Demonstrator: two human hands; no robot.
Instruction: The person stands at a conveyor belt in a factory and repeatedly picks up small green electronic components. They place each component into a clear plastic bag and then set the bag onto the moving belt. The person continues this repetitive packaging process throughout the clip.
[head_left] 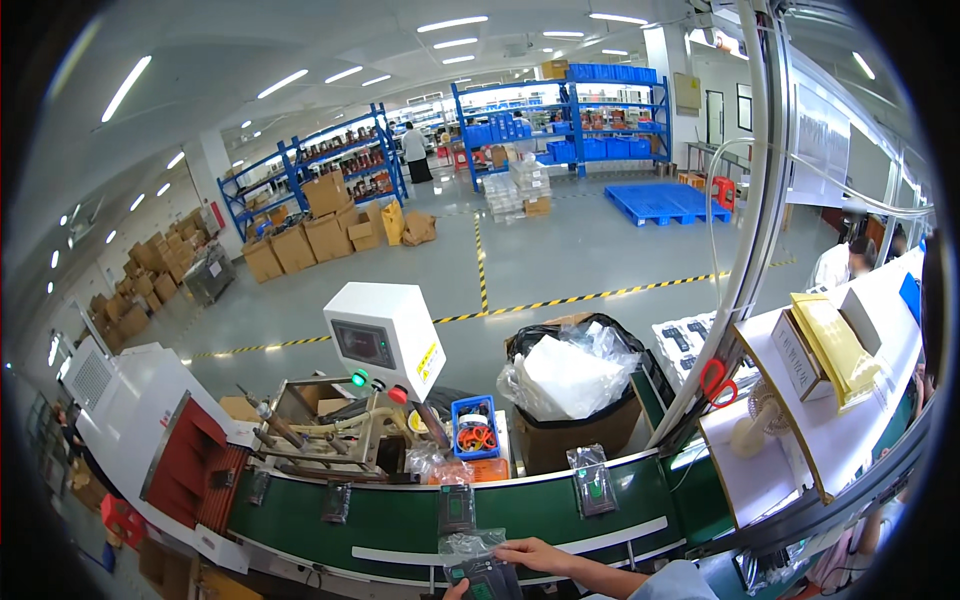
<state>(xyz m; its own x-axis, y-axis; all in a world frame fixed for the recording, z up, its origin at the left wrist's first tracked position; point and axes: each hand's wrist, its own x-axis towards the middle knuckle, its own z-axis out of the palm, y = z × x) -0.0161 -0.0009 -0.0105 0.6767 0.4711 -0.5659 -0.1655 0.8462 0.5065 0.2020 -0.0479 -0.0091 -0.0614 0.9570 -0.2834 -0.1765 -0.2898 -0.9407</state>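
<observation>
Head view: a green belt is spanning the lower frame. At bottom centre, a bag is being pinched by the right hand, fingers closing on its edge; the left hand's grip I cannot tell. Uneven pulling could be tearing it; it is looking crinkled, clear, glossy.

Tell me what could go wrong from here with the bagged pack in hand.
The held dark pack might slip, as the right hand seems to grip only near its edge. Its loose clear bag top could snag on the nearby white rail. The bagged pack just beyond, on the green belt, might get bumped.
</observation>
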